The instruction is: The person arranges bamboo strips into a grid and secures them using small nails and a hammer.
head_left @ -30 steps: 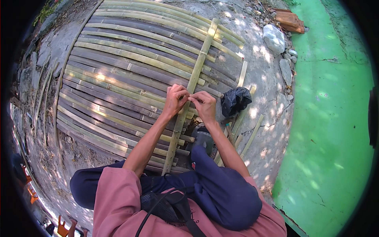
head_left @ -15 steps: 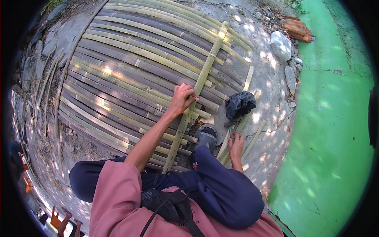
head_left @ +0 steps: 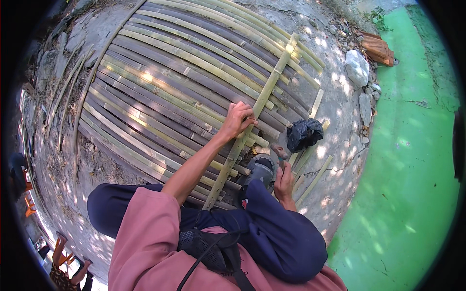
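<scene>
Bamboo crosspiece (head_left: 257, 109) under gripping left hand (head_left: 238, 121); right hand (head_left: 284, 182) apart, by shoe (head_left: 262, 169), grip unclear.

The fingertips of the left hand (head_left: 238, 121) curl over the bamboo crosspiece (head_left: 257, 109) and are hidden behind it, so the grip itself cannot be read. The right hand (head_left: 284, 182) is partly covered by the knee in dark blue trousers (head_left: 276, 233); what it touches is not clear. The lower end of the crosspiece goes under the leg. The contents of the black bag (head_left: 304, 134) are hidden.
</scene>
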A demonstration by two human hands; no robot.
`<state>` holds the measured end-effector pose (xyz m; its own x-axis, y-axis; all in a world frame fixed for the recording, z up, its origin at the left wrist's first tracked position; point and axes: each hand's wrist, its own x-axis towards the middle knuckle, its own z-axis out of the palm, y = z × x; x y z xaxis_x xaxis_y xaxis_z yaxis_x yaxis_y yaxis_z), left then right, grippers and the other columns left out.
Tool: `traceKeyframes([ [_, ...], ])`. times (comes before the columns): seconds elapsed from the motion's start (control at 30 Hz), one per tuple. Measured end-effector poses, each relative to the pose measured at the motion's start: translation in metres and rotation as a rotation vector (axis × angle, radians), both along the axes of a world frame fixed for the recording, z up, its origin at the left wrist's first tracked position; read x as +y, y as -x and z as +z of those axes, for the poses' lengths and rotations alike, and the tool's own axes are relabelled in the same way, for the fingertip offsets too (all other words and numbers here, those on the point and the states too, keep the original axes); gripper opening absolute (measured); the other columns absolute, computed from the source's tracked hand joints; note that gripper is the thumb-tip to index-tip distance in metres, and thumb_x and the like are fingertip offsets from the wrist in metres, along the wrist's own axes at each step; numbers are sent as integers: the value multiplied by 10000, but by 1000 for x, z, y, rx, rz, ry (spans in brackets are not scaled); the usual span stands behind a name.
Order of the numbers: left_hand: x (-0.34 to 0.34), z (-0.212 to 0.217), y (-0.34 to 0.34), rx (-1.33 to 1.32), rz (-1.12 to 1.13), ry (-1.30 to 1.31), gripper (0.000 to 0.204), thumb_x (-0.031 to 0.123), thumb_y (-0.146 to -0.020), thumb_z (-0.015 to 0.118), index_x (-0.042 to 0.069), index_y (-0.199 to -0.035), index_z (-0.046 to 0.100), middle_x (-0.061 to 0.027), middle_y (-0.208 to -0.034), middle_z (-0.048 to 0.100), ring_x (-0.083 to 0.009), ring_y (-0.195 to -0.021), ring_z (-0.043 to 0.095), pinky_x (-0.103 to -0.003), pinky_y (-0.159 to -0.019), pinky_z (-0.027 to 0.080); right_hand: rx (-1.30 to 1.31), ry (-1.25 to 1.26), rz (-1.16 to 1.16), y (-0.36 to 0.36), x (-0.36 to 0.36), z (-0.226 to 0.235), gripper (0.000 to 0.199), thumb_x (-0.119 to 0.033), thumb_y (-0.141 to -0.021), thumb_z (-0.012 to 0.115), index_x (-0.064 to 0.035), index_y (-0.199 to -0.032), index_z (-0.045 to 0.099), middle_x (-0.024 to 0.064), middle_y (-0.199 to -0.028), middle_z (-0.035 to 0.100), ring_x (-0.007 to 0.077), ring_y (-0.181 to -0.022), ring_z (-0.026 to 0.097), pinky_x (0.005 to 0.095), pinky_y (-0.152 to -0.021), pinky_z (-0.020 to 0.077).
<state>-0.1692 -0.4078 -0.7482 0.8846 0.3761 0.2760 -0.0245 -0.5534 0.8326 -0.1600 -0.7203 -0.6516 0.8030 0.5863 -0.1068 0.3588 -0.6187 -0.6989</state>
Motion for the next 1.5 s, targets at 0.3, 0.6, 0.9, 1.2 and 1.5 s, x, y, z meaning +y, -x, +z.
traceKeyframes([
  [0.3,-4,2,4,-17,0,17,177,125,-782,846,115,-849,682,9,-901,645,-224,-917,587,-380,-883,369,-155,-92,82,-23,99,-14,285,-178,-1122,537,-21,-1360,545,273,-903,702,492,-792,710,555,-661,514],
  [0.6,-2,0,3,-12,-12,23,184,108,-763,847,124,-857,689,14,-892,636,-220,-911,583,-382,-883,369,-118,-123,38,-19,97,-13,279,-186,-1121,530,-57,-1368,544,280,-964,720,504,-821,712,569,-670,526],
  [0.9,0,-1,2,-1,-27,25,181,198,-793,861,121,-838,704,10,-883,638,-222,-912,575,-387,-869,363,-141,-37,25,-27,97,-14,268,-171,-1115,518,-54,-1355,526,296,-886,698,537,-806,693,612,-648,485],
  [1.2,3,-4,4,8,-24,33,190,234,-791,874,121,-851,735,11,-883,652,-218,-915,585,-385,-891,375,-37,-48,15,-21,92,-21,305,-133,-1111,534,-22,-1395,521,309,-920,695,531,-804,695,563,-654,509],
  [1.5,2,-11,1,10,-16,19,160,185,-761,878,124,-836,751,13,-860,660,-211,-898,604,-384,-889,400,-69,25,115,-16,97,-32,321,-109,-1098,556,-21,-1403,510,334,-985,704,548,-881,694,570,-711,522],
])
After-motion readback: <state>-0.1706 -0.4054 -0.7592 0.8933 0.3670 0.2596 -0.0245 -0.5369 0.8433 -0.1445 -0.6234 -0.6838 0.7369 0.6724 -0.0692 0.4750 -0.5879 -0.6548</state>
